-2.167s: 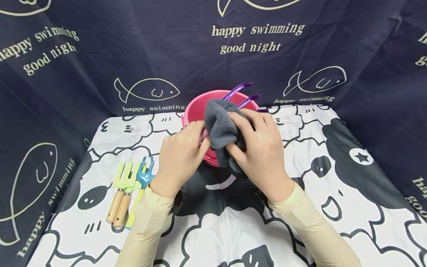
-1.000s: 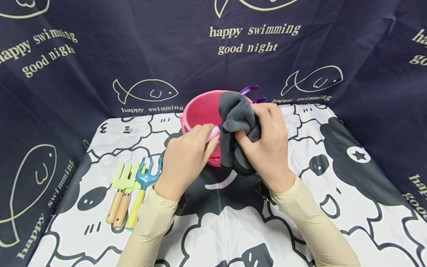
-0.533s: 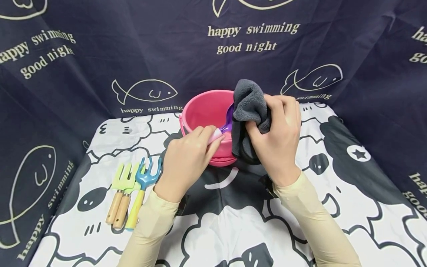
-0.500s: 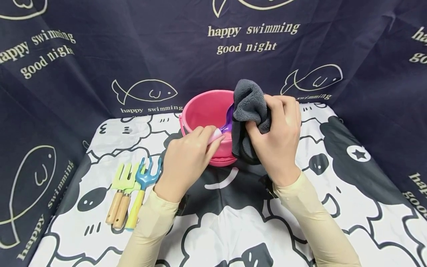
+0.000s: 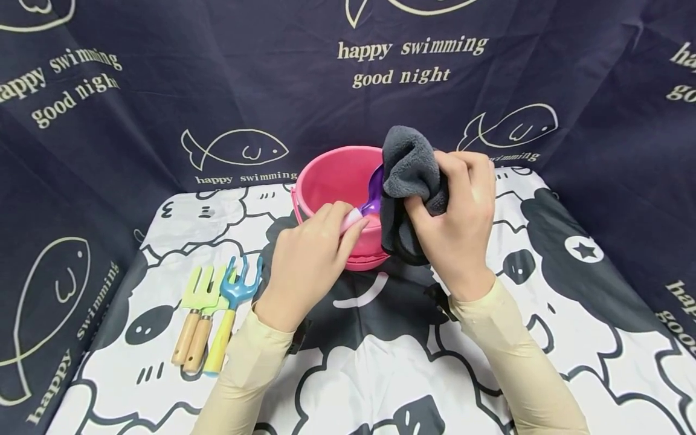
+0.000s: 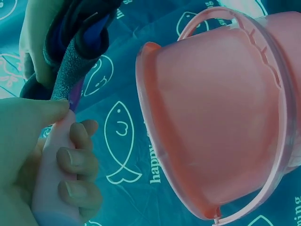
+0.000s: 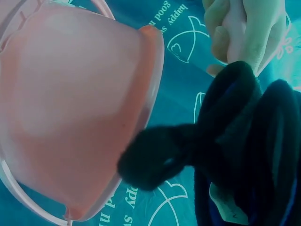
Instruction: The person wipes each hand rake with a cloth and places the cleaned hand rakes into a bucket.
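My left hand point(image 5: 304, 260) grips the pale pink handle point(image 6: 59, 165) of a small purple hand rake point(image 5: 373, 196), in front of the pink bucket point(image 5: 337, 175). In my right hand point(image 5: 459, 217) is a bunched dark grey cloth point(image 5: 410, 169), pressed over the rake's head. Only the purple base near the handle shows; the prongs are hidden by the cloth. The left wrist view shows the fingers curled round the handle, with the thumb along its upper end. Loose folds of cloth hang beneath the right hand, to the right of the bucket's front.
On the left of the sheep-print cover point(image 5: 359, 386) lie a light green hand fork point(image 5: 201, 287) with a wooden handle, a second green wooden-handled tool point(image 5: 198, 344) and a blue three-pronged rake point(image 5: 239, 290) with a yellow handle. A navy fish-print curtain point(image 5: 315, 103) stands behind the bucket.
The right hand has drawn the cloth right and upward along the rake, uncovering the purple base near the handle. Prong tips that stuck out beyond the cloth are now hidden. The left hand has shifted slightly right.
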Motion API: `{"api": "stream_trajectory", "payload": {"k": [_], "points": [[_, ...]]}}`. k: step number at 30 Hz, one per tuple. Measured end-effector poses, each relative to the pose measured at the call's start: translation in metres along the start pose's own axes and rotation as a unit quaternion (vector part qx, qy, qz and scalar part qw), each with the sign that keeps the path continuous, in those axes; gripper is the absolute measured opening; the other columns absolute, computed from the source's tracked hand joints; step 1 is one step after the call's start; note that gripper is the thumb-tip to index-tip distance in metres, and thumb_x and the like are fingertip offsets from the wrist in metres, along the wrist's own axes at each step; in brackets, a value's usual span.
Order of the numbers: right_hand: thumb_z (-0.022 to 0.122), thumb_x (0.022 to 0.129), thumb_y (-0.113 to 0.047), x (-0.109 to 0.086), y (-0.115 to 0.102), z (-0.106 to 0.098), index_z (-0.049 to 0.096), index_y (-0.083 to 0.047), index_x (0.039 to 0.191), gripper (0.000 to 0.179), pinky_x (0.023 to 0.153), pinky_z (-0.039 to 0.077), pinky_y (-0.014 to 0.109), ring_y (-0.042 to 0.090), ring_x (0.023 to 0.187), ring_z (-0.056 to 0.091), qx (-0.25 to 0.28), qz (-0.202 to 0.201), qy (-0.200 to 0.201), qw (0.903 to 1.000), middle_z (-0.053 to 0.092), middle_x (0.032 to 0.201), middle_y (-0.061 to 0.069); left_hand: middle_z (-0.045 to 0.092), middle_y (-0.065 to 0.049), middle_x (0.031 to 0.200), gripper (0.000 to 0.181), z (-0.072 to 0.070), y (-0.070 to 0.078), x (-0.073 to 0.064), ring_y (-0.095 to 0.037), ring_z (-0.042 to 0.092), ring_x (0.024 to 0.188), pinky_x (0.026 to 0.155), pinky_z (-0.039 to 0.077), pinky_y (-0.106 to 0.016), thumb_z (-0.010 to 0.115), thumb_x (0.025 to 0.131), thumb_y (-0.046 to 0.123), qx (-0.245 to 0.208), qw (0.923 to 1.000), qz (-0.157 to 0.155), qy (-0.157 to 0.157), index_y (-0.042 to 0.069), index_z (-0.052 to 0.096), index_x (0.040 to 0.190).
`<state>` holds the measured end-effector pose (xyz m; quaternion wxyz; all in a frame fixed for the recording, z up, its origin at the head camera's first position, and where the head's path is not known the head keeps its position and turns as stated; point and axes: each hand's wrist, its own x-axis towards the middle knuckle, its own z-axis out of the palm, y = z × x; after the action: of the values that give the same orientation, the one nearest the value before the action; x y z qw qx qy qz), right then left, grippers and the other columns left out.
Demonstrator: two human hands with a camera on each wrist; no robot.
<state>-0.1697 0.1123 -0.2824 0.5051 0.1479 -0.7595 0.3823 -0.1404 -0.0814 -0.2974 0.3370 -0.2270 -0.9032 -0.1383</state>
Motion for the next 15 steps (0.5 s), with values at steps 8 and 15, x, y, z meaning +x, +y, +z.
{"api": "stream_trajectory", "payload": {"k": [8, 15], "points": [[0.074, 0.078, -0.006, -0.0009, -0.0028, -0.0018, 0.067, -0.005, 0.112, 0.034, 0.098, 0.038, 0.034, 0.037, 0.106, 0.054, 0.027, 0.012, 0.009, 0.9995, 0.058, 0.106, 0.026, 0.062, -0.003, 0.077, 0.028, -0.0016, -0.0003, 0.0001, -0.016, 0.054, 0.051, 0.045, 0.044, -0.031, 0.058, 0.102, 0.038, -0.003, 1.0, -0.009, 0.001, 0.011, 0.064, 0.104], [0.073, 0.081, -0.011, 0.0008, -0.0068, -0.005, 0.067, -0.003, 0.111, 0.032, 0.099, 0.04, 0.033, 0.034, 0.107, 0.055, 0.042, 0.024, 0.029, 0.9984, 0.057, 0.108, 0.028, 0.065, -0.004, 0.08, 0.028, -0.0033, -0.0033, -0.0016, -0.015, 0.054, 0.051, 0.046, 0.045, -0.029, 0.059, 0.101, 0.036, 0.001, 0.9998, -0.02, -0.008, 0.009, 0.065, 0.108]]}}
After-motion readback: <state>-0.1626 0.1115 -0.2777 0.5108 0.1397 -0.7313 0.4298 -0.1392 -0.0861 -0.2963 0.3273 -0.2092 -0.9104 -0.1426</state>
